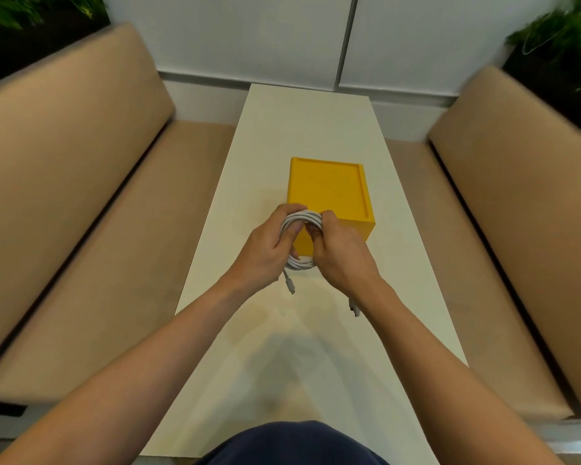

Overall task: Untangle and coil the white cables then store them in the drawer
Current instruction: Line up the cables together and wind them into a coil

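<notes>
A white cable (302, 219) is wound into a coil of several loops, held above the white table (316, 129) just in front of a yellow drawer box (326, 186). My left hand (265, 250) grips the coil's left side, thumb through the loops. My right hand (339, 250) pinches the coil's right side. One plug end (291, 286) dangles below my left hand, and another cable end (354, 308) hangs under my right wrist. The box's front is hidden by my hands; I cannot tell whether the drawer stands open.
Tan cushioned benches (81, 196) (503, 213) run along both sides of the narrow table. A white wall stands behind the table, with green plants (564, 35) in the upper corners.
</notes>
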The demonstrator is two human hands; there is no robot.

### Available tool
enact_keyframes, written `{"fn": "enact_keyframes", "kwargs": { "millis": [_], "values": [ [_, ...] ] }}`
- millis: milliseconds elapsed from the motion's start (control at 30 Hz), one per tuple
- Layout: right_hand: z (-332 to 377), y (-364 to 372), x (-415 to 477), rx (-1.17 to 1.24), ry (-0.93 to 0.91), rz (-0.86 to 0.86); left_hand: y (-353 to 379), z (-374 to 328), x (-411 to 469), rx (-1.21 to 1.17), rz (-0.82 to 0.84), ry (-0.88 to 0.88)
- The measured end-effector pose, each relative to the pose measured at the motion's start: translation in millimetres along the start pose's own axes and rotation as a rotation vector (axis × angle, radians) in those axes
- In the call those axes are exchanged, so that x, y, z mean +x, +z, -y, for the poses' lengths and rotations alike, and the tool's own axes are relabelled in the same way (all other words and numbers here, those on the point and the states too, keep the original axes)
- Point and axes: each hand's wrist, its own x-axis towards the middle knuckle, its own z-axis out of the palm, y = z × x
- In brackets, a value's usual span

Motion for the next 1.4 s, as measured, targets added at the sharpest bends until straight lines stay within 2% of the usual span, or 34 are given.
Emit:
{"fn": "enact_keyframes", "kwargs": {
  "millis": [133,300,367,533,600,733,833,900,1067,1133,1233,1400],
  "values": [
    [-5.9,1.9,-5.8,-0.061,0.009,0.06,2.5,6.4,-1.3,0.176,0.037,0.096],
    [-4.1,4.5,-7.8,-0.13,0.0,0.026,8.2,11.3,-6.5,0.23,-0.089,0.153],
    [-0.9,4.2,-6.2,-0.097,-0.018,-0.007,7.9,7.6,-5.4,0.256,-0.114,0.143],
    [3.3,7.4,-6.0,-0.019,0.04,-0.049,2.2,-1.2,2.6,0.404,-0.053,0.049],
    [2.2,7.4,-3.5,0.034,0.067,-0.028,0.1,-6.9,4.1,0.228,-0.022,-0.066],
    [-4.8,5.6,1.7,0.158,0.064,0.056,-6.6,-10.1,7.9,-0.312,0.075,-0.349],
    [-5.8,4.2,-0.7,0.258,0.054,0.071,-10.1,-9.9,7.0,-0.595,0.144,-0.459],
    [-4.0,4.4,0.0,0.294,0.051,0.031,-10.9,-8.8,6.1,-0.694,0.167,-0.461],
    [1.2,6.1,5.6,0.292,0.048,-0.047,-13.7,-6.5,6.6,-0.696,0.199,-0.455],
    [0.7,7.0,7.0,0.233,0.041,-0.025,-17.5,-6.4,8.9,-0.601,0.198,-0.484],
    [-0.1,8.7,7.1,0.102,0.03,0.027,-27.6,-5.1,12.9,-0.494,0.293,-0.504],
    [-0.5,11.1,5.7,-0.021,-0.008,0.057,-32.3,-9.8,15.9,-0.472,0.354,-0.558]
  ]
}}
